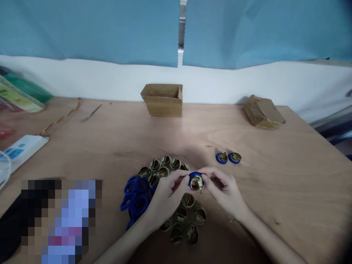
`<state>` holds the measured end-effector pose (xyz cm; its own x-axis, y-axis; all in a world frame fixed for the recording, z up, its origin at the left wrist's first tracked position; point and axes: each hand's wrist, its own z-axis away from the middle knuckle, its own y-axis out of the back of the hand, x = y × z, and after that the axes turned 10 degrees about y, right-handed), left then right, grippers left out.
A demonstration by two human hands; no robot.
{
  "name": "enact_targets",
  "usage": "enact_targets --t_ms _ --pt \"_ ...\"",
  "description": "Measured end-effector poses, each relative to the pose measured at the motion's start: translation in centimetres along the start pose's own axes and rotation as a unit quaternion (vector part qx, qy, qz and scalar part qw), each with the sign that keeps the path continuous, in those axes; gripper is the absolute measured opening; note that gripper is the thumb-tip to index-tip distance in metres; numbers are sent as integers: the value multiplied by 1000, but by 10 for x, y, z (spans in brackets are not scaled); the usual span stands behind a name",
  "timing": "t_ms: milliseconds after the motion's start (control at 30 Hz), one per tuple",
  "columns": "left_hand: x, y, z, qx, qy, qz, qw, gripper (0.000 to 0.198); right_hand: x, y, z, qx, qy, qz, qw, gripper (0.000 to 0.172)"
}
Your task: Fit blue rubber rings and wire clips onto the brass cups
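near the middle of the near edge of the table, a loose group of round brass-coloured pieces is spread, most with their hollow sides turned up and crossed by a bar. toward the near left corner, a black item can be seen, beside a pixelated patch by which whatever lies there is hidden. farther in, a heap of dark blue rings is partly covered by the left hand. a blue-rimmed brass piece is held just above the table, in line with the middle of the near edge; its left side is pinched between thumb and fingers by the left hand, its right side likewise by the right hand. beyond the left hand, more brass-coloured pieces are clustered.

past the right hand, two finished-looking blue-rimmed discs are set side by side, well apart from the cluster. by the left edge, a white box with blue markings is placed, and a red-and-yellow cord is stretched from it toward the far edge, with a thin metal tool laid nearby. at the far edge, an open cardboard box is stood near the middle, and a dented cardboard box is left near the far right corner.
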<state>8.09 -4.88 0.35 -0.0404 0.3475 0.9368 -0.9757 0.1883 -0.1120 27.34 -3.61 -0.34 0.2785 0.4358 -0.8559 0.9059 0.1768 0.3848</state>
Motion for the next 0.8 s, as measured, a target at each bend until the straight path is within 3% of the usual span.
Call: enact_targets --t_ms 133,233,533,667,800 --pt "-2 0 0 30 -16 -7 999 22 0 -1 -1 0 -24 7 1000 21" --pt "-1 1 -1 41 -21 -5 999 23 -5 -1 -3 -20 -21 38 999 15" --pt "-2 -2 -4 -5 38 79 996 28 -15 -1 -2 -82 32 95 992 16" --pt "1 -1 -4 -1 40 83 996 35 -14 1 1 -105 34 140 984 11" --pt "0 1 -6 13 42 76 996 40 -15 1 1 -152 27 162 975 17"
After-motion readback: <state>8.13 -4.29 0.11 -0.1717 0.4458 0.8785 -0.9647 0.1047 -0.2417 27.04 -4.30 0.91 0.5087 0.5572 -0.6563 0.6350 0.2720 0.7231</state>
